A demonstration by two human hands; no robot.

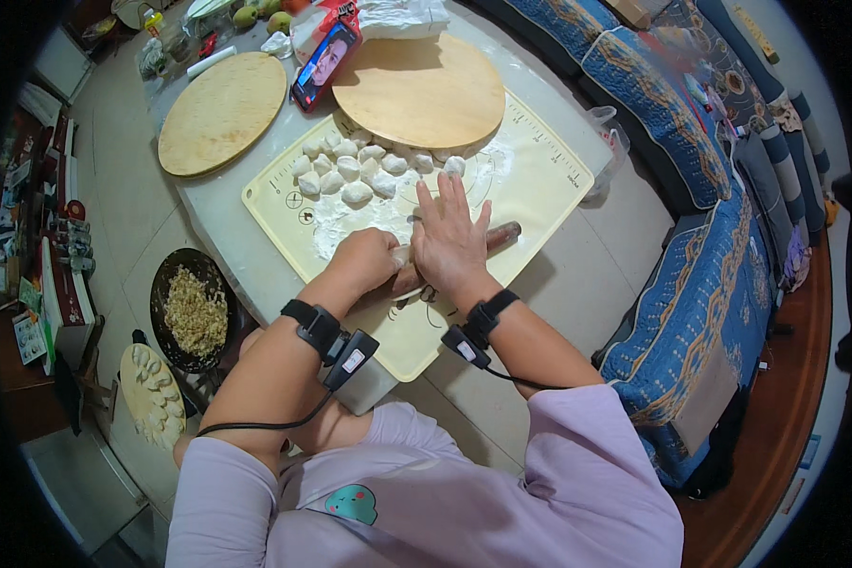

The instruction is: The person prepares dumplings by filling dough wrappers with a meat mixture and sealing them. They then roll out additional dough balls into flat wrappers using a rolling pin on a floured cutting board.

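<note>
My right hand (450, 238) lies flat, fingers spread, on top of a rolling pin (504, 236) that slants across a pale yellow pastry mat (546, 167). Just left of it, my left hand (365, 259) pinches the edge of a small piece of dough (400, 257) by the pin; the rest of that dough is hidden under my right hand. Beyond both hands, several floured dough pieces (349, 168) lie close together on the mat, among loose white flour (355, 224). A round wooden board (426, 89) partly covers the mat's far side.
A second round board (223, 113) lies at the table's left, beside a phone (324, 65) showing a picture. Left of the table are a dark pan of chopped filling (195, 312) and a round board of shaped dumplings (153, 397). A blue-covered sofa (696, 312) stands right.
</note>
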